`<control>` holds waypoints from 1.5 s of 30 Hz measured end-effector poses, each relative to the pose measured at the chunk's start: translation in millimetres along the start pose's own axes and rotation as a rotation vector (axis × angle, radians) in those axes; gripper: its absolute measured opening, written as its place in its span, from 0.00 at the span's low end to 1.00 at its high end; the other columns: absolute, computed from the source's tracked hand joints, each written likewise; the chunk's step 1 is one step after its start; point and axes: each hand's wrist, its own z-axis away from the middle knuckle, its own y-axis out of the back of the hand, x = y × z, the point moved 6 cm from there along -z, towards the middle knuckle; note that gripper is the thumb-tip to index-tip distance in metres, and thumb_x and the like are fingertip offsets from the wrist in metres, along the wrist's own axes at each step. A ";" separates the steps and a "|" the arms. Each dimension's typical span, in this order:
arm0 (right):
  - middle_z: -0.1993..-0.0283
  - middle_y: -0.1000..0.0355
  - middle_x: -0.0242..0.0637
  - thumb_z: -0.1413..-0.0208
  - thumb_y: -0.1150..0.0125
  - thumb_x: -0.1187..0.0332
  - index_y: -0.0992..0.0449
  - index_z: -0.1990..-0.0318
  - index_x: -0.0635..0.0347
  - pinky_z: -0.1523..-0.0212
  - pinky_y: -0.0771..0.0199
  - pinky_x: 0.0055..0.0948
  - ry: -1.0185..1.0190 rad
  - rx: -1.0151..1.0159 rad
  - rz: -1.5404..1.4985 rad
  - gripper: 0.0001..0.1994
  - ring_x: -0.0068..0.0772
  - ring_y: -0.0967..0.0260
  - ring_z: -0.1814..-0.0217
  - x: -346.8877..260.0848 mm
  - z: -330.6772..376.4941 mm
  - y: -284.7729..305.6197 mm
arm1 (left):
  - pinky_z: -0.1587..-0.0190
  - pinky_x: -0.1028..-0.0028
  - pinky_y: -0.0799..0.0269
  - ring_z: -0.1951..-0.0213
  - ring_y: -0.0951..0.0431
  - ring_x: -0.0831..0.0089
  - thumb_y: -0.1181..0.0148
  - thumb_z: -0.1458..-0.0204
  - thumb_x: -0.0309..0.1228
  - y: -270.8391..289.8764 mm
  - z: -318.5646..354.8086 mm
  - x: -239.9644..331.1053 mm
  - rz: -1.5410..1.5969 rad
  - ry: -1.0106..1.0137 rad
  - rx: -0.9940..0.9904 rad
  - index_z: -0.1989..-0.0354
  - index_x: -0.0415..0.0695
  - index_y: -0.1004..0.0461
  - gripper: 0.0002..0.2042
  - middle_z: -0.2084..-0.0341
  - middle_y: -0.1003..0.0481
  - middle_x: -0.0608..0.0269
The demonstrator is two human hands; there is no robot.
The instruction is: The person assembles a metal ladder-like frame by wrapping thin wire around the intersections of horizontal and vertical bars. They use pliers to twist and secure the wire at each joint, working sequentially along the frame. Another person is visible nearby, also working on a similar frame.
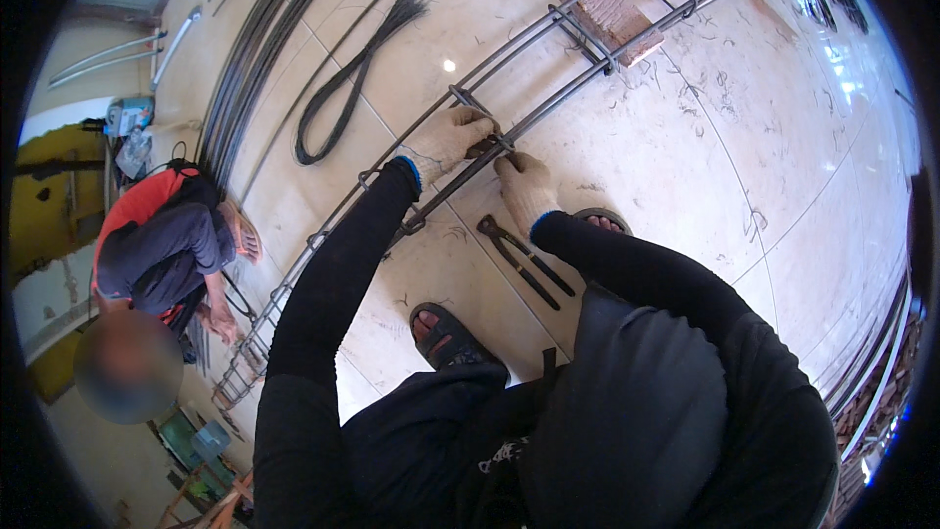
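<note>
A long rebar cage (534, 127) of thin steel bars and square stirrups runs diagonally across the tiled floor. My left hand (450, 140), in a cream knitted glove, reaches across the far bar with its fingers curled on a stirrup (487, 144) inside the cage. On the near side, my gloved right hand (527, 191) is closed against the near bar, close to the left fingertips. Whatever its fingers pinch is hidden. Pincers (524, 260) with dark handles lie on the floor just below my right hand.
A looped bundle of tie wire (338, 88) lies beyond the cage, beside long loose rods (264, 39). A wooden block (609, 20) props the cage. Another person (166, 235) crouches at its left end. Wire coils (832, 2) lie far right; wire scraps dot the tiles.
</note>
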 end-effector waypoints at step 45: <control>0.60 0.18 0.49 0.31 0.45 0.60 0.18 0.50 0.65 0.54 0.23 0.36 0.348 -0.142 0.164 0.17 0.40 0.19 0.56 -26.8 38.6 49.4 | 0.40 0.57 0.27 0.45 0.23 0.55 0.41 0.50 0.18 -44.7 66.2 3.8 -0.640 -0.685 0.490 0.46 0.53 0.16 0.23 0.49 0.21 0.58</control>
